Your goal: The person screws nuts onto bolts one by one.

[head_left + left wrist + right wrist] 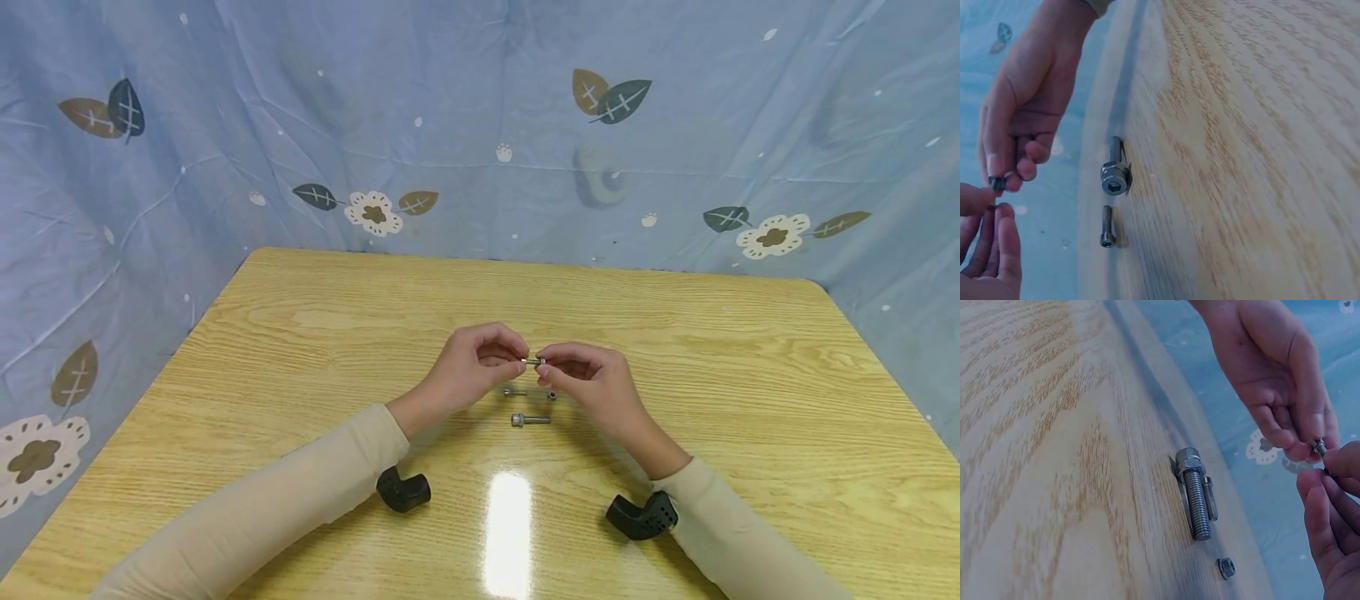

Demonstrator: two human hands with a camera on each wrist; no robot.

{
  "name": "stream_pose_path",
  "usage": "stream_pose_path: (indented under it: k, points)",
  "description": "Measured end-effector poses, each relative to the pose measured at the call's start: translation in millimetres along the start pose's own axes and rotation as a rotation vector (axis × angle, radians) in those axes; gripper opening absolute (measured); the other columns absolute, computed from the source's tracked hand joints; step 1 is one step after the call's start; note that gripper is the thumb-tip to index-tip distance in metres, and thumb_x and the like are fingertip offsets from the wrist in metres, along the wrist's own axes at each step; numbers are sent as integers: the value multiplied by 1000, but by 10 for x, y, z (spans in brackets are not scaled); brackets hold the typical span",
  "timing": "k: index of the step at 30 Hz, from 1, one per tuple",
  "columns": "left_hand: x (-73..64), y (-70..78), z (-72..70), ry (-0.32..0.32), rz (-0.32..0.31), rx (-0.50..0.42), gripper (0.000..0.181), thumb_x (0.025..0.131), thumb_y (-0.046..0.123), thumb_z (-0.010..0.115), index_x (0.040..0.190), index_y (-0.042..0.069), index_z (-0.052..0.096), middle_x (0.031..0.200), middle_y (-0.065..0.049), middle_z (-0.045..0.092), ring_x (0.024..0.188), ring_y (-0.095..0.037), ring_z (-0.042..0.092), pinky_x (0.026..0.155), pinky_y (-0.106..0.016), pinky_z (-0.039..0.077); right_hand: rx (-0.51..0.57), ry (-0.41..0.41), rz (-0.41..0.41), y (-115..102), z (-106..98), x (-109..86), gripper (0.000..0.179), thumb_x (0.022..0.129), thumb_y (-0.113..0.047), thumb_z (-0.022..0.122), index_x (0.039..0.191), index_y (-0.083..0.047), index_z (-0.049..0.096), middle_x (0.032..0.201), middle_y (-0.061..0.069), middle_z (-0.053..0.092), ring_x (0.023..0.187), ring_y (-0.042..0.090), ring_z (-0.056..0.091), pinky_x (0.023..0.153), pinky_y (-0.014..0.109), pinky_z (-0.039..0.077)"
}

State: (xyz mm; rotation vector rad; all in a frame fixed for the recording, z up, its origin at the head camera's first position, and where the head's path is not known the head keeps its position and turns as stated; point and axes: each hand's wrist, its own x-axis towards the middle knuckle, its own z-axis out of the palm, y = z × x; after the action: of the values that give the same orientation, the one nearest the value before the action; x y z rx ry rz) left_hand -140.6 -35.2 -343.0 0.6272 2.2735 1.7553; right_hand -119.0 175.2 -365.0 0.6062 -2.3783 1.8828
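Over the middle of the table, my left hand [476,362] pinches a small bolt [530,361] between thumb and fingers. Facing it, my right hand [596,379] pinches a small nut [997,183] at the bolt's other end; fingertips hide part of both. How far the nut sits on the thread I cannot tell. Below the hands lie another small bolt [515,392] and a loose flanged nut [1226,568]. Nearer to me is a large socket-head bolt [534,420], lying on its side with a hex nut [1191,464] up against its head.
The wood-grain table [337,333] reaches back to a blue patterned curtain [465,100]. Black curved pieces [405,492] stick out at both wrists, just above the tabletop. A bright light reflection [507,533] shows near the front.
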Motion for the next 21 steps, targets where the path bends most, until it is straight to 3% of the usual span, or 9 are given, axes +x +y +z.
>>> stream_pose_path:
  k: [5, 10, 16, 21]
  points:
    - [2, -25, -3, -15, -26, -31, 17, 96, 14, 61, 107, 2, 66, 100, -18, 67, 92, -36, 67, 82, -44, 57, 4, 17, -8, 3, 5, 8, 23, 90, -6, 68, 111, 3, 68, 93, -12, 70, 79, 10, 71, 76, 37, 59]
    - [3, -32, -9, -15, -29, -48, 14, 96, 13, 61, 105, 3, 66, 99, -21, 67, 91, -39, 67, 83, -47, 56, -10, 14, -21, 4, 4, 18, 24, 90, -6, 67, 111, 6, 67, 94, -6, 71, 80, 8, 70, 75, 31, 59]
    - [-8, -26, -15, 11, -17, -4, 11, 93, 14, 66, 102, 9, 69, 99, -11, 69, 93, -30, 68, 83, -38, 56, -15, 5, -37, -11, 4, 28, 23, 90, -5, 67, 109, 7, 67, 94, 5, 72, 79, 11, 71, 75, 29, 59]
    - [-13, -33, -17, 14, 15, 22, 11, 92, 11, 67, 102, 9, 69, 104, -6, 67, 96, -17, 66, 81, -28, 55, -4, 7, -21, -16, 12, 26, 20, 90, -5, 67, 108, 3, 69, 93, -3, 72, 79, 9, 71, 75, 30, 59]
